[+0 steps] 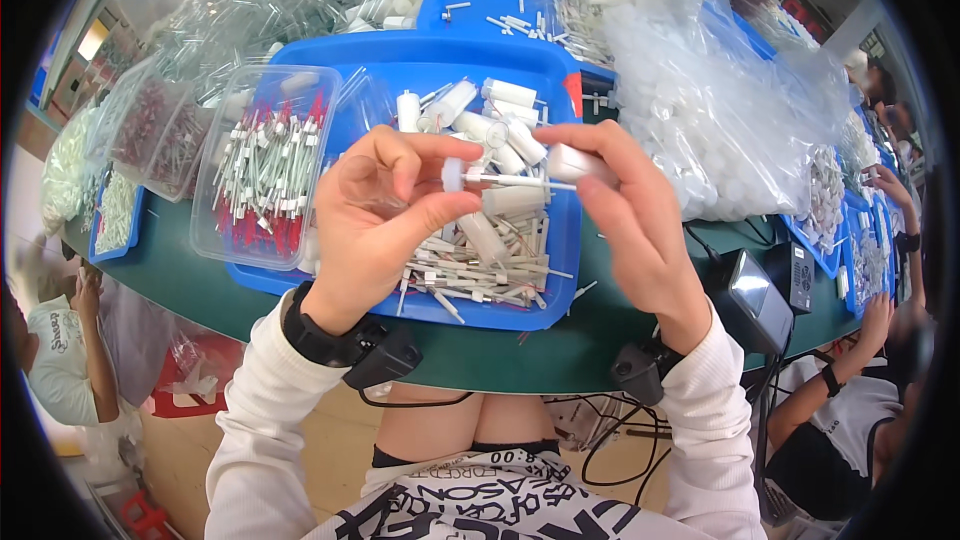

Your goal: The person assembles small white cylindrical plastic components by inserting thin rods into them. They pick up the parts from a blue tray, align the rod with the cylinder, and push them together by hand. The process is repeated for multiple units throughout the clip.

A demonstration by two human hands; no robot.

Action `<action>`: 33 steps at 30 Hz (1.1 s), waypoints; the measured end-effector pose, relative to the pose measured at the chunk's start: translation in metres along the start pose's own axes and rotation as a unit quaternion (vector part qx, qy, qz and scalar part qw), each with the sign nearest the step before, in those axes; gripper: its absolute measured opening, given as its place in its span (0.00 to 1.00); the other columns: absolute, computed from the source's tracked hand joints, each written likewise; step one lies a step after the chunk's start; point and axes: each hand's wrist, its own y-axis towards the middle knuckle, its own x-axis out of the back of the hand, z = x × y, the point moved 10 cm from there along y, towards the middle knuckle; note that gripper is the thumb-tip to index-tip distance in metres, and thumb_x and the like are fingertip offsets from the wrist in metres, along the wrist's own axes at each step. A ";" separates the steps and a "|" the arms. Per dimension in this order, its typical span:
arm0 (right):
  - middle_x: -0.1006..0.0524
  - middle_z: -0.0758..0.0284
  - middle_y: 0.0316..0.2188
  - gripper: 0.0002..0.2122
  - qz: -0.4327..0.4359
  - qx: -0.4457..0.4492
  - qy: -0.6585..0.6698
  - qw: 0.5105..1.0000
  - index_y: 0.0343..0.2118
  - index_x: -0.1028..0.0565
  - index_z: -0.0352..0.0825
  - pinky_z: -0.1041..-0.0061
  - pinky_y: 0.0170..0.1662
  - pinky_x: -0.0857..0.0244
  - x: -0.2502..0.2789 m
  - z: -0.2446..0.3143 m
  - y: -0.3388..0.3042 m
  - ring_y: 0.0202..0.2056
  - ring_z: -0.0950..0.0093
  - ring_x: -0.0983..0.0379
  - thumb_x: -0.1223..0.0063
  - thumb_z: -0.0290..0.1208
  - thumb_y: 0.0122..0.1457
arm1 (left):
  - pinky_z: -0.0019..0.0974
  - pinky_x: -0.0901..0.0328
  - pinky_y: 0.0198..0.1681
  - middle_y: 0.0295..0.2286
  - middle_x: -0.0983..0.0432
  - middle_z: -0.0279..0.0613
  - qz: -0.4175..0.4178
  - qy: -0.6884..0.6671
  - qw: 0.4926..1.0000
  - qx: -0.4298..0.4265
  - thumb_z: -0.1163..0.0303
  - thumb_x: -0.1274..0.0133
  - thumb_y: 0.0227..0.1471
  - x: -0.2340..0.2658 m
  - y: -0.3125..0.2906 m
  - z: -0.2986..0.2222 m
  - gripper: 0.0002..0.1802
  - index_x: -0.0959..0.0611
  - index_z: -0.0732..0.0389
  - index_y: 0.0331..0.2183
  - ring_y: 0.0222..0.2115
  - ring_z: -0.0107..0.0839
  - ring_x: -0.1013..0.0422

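Above the blue tray (555, 70), my left hand (385, 205) pinches a translucent white cap (453, 175) between thumb and forefinger. Something clear shows in its palm, too see-through to make out. A thin white stick (510, 180) runs rightward from the cap toward my right hand (625, 205). Between the right thumb and forefinger sits a smooth white plastic piece (578, 165), rounded and cap-like, beside the stick's far tip. Beneath the hands, the tray holds white cylinders (512, 92) at the back and a heap of thin white sticks (480, 280) at the front.
A clear plastic box (205, 210) of red-and-white sticks overlaps the tray's left side. Behind lies a second blue tray (435, 10). A large clear bag (700, 140) of white pieces fills the right. Dark devices (750, 300) with cables stand at the right edge. Other people sit on both sides.
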 end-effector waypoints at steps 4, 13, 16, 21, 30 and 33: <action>0.28 0.63 0.34 0.10 -0.043 -0.014 0.093 0.995 0.38 0.31 0.28 0.81 0.40 0.41 -0.001 -0.009 -0.002 0.35 0.77 0.32 0.53 0.22 0.52 | 0.36 0.32 0.41 0.37 0.29 0.55 -0.024 -0.017 1.000 0.006 0.89 0.49 0.40 0.006 0.002 0.001 0.17 0.37 0.60 0.22 0.36 0.32 0.30; 0.26 0.64 0.36 0.11 -0.038 -0.022 0.127 0.991 0.38 0.29 0.26 0.78 0.45 0.38 0.009 -0.013 0.001 0.38 0.77 0.30 0.47 0.19 0.49 | 0.38 0.32 0.42 0.36 0.30 0.56 -0.054 -0.019 0.998 -0.011 0.89 0.49 0.40 0.013 0.003 -0.003 0.17 0.38 0.60 0.22 0.36 0.32 0.30; 0.26 0.64 0.35 0.12 -0.042 -0.032 0.138 0.989 0.38 0.29 0.26 0.78 0.45 0.38 0.010 -0.015 0.000 0.39 0.77 0.30 0.47 0.19 0.49 | 0.37 0.32 0.41 0.35 0.29 0.56 -0.047 0.001 0.999 -0.010 0.89 0.49 0.40 0.012 0.004 -0.004 0.17 0.38 0.60 0.21 0.35 0.30 0.30; 0.26 0.64 0.35 0.11 -0.028 -0.036 0.153 0.987 0.37 0.28 0.27 0.78 0.43 0.37 0.005 -0.017 -0.001 0.38 0.77 0.29 0.46 0.21 0.49 | 0.33 0.31 0.38 0.35 0.29 0.54 -0.031 0.039 0.999 -0.018 0.86 0.49 0.42 0.009 0.002 -0.006 0.16 0.38 0.59 0.23 0.35 0.31 0.29; 0.23 0.65 0.30 0.12 -0.055 0.021 0.039 0.997 0.35 0.25 0.30 0.84 0.32 0.32 0.005 0.003 -0.002 0.31 0.79 0.27 0.41 0.21 0.44 | 0.29 0.30 0.25 0.25 0.26 0.49 -0.016 0.010 0.996 0.082 0.78 0.51 0.48 0.001 -0.001 0.014 0.11 0.35 0.60 0.21 0.23 0.31 0.27; 0.23 0.67 0.26 0.12 -0.053 -0.034 0.016 0.998 0.33 0.25 0.31 0.86 0.28 0.33 0.004 -0.002 -0.006 0.26 0.80 0.26 0.40 0.23 0.44 | 0.28 0.31 0.23 0.21 0.27 0.45 -0.028 -0.026 0.995 0.092 0.79 0.47 0.46 0.003 -0.001 0.018 0.12 0.35 0.61 0.22 0.22 0.31 0.26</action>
